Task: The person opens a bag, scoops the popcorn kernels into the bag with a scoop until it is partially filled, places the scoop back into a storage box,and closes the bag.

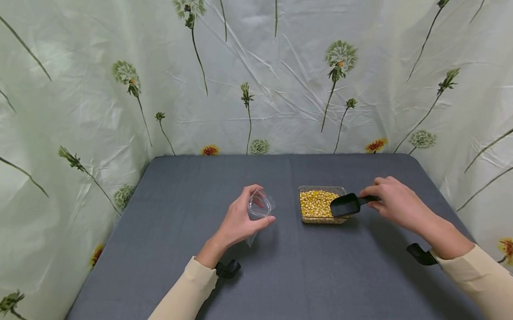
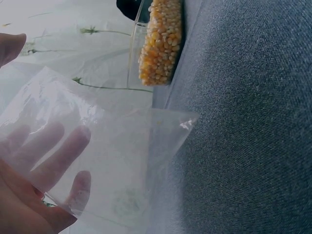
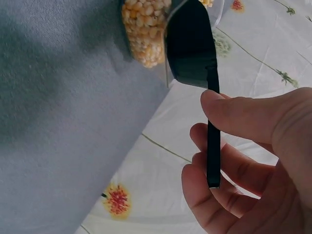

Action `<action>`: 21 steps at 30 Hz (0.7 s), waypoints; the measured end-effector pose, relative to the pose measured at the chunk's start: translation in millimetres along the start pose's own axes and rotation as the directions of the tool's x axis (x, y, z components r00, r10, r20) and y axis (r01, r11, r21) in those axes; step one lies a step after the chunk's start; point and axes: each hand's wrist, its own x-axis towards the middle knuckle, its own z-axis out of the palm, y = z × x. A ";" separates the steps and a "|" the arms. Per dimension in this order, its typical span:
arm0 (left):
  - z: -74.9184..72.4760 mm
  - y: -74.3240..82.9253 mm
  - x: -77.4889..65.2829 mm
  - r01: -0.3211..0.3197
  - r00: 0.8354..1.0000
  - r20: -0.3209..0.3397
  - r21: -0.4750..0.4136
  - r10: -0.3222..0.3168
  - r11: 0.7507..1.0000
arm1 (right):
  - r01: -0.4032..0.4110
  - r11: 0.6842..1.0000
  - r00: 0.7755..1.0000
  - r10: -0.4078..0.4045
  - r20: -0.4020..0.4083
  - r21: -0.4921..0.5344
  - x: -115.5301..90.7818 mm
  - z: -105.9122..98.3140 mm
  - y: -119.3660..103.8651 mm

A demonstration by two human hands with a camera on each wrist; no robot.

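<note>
A clear plastic bag [image 1: 260, 206] hangs from my left hand [image 1: 240, 222], which holds its mouth spread wide between thumb and fingers. In the left wrist view the fingers show through the film of the bag [image 2: 112, 156], and I see nothing inside it. My right hand [image 1: 395, 198] grips the handle of a small black scoop [image 1: 345, 205], thumb on one side and fingers on the other. The scoop is over the right side of a clear plastic container [image 1: 300, 213] filled with yellow corn kernels [image 1: 317, 203]. Whether the scoop holds kernels is hidden.
A dark grey cloth covers the table [image 1: 320, 279]. Around its back and sides hangs a pale curtain [image 1: 286, 84] with a dandelion print. A black wrist strap mount sits on each forearm, the left one [image 1: 228, 268] low over the table.
</note>
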 end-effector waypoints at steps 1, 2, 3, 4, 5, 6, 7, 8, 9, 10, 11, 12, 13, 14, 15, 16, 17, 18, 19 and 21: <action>0.2 0.1 0.0 0.000 1.000 0.001 0.005 0.000 1.000 | -0.004 1.000 1.000 0.004 0.007 0.007 0.3 1.4 0.1; 0.3 0.3 0.0 0.002 1.000 0.003 0.007 -0.002 1.000 | -0.009 1.000 1.000 0.009 0.011 0.016 0.7 2.6 -0.1; 0.4 0.5 -0.1 0.003 1.000 0.003 0.007 -0.003 1.000 | -0.015 1.000 1.000 0.014 0.016 0.023 0.9 3.9 -0.3; 0.5 0.5 -0.2 0.002 1.000 0.005 0.005 -0.003 1.000 | -0.020 0.999 1.000 0.019 0.022 0.034 1.3 5.2 -0.5; 0.8 0.4 -0.2 0.005 1.000 0.008 0.002 -0.005 1.000 | -0.024 0.999 0.999 0.023 0.029 0.044 1.8 6.5 -0.8; 0.9 0.3 -0.3 0.006 1.000 0.011 -0.002 -0.006 1.000 | -0.026 0.998 0.999 0.024 0.034 0.053 2.1 7.9 -1.2; 1.0 0.0 -0.5 0.008 1.000 0.013 -0.007 -0.008 1.000 | -0.026 0.998 0.999 0.024 0.037 0.062 2.7 9.3 -1.4; 1.1 0.0 -0.7 0.010 1.000 0.016 -0.014 -0.010 1.000 | -0.026 0.997 0.999 0.023 0.039 0.071 3.3 10.7 -1.6; 1.3 -0.2 -0.8 0.010 1.000 0.017 -0.018 -0.009 1.000 | -0.026 0.997 0.999 0.022 0.041 0.078 3.9 12.2 -1.6; 1.5 -0.3 -0.9 0.010 1.000 0.018 -0.020 -0.010 1.000 | -0.025 0.996 0.999 0.021 0.042 0.084 4.4 13.6 -1.7; 1.6 -0.4 -1.0 0.012 1.000 0.020 -0.020 -0.012 1.000 | -0.022 0.996 0.999 0.019 0.040 0.086 4.9 15.1 -1.8; 1.6 -0.3 -1.1 0.012 1.000 0.020 -0.021 -0.012 1.000 | -0.019 0.996 0.999 0.016 0.037 0.087 5.4 16.5 -1.9; 1.6 -0.2 -1.2 0.013 1.000 0.020 -0.018 -0.013 1.000 | -0.017 0.996 0.999 0.014 0.035 0.088 5.8 17.5 -2.3; 1.7 -0.2 -1.2 0.013 1.000 0.021 -0.020 -0.013 1.000 | -0.015 0.996 0.999 0.012 0.035 0.088 6.4 18.2 -3.0; 1.8 -0.4 -1.1 0.012 1.000 0.022 -0.018 -0.012 1.000 | -0.013 0.996 0.999 0.010 0.036 0.085 6.8 18.5 -3.8; 1.7 -0.2 -1.1 0.013 1.000 0.023 -0.019 -0.012 1.000 | -0.012 0.997 0.999 0.009 0.038 0.081 7.4 18.7 -4.9; 1.6 -0.3 -1.1 0.013 1.000 0.023 -0.021 -0.013 1.000 | -0.011 0.997 0.999 0.008 0.041 0.079 8.1 18.5 -6.2; 1.4 -0.2 -1.0 0.014 1.000 0.023 -0.022 -0.013 1.000 | -0.008 0.997 0.999 0.005 0.042 0.075 8.9 18.0 -7.6; 1.3 -0.2 -1.0 0.014 1.000 0.024 -0.023 -0.014 1.000 | -0.008 0.997 0.999 0.004 0.044 0.071 9.8 17.2 -9.2; 0.9 0.0 -0.9 0.015 1.000 0.022 -0.022 -0.014 1.000 | -0.004 0.998 0.999 0.001 0.048 0.063 12.2 15.7 -12.1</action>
